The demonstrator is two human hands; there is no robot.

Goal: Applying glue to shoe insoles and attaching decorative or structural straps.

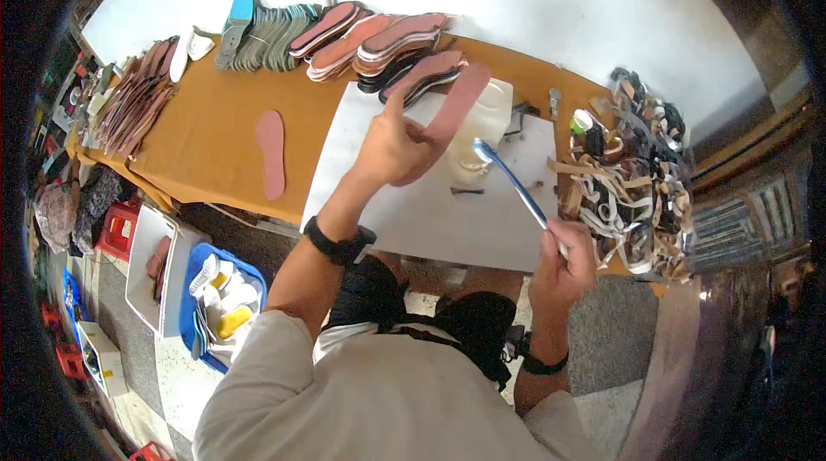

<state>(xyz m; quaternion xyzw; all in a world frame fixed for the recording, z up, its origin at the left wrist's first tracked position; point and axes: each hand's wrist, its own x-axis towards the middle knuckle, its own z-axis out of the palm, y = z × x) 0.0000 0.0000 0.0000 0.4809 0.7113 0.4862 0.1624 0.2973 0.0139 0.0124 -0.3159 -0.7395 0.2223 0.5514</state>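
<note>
My left hand (397, 144) grips a reddish-pink insole (463, 102) near its lower end, holding it tilted above a white board (379, 212). In my right hand (564, 261) is a blue-and-white toothbrush (516, 188). Its bristle head is over a cut-open, cream-coloured plastic container (492, 121) at the middle of the board; whether the bristles touch what is inside, I cannot tell. A small dark strip (467, 192) lies on the board below the container. Left of the board, a single pink insole (271, 154) lies flat on the orange-brown tabletop.
Stacked insoles (404, 35) line the table's far side, with a row of grey-green soles (274, 38) beside them. More brown insoles (142, 100) lie far left. Tangled straps (624, 194) are heaped at right. Below left stand a blue basket (191, 276) and a white bin (142, 267).
</note>
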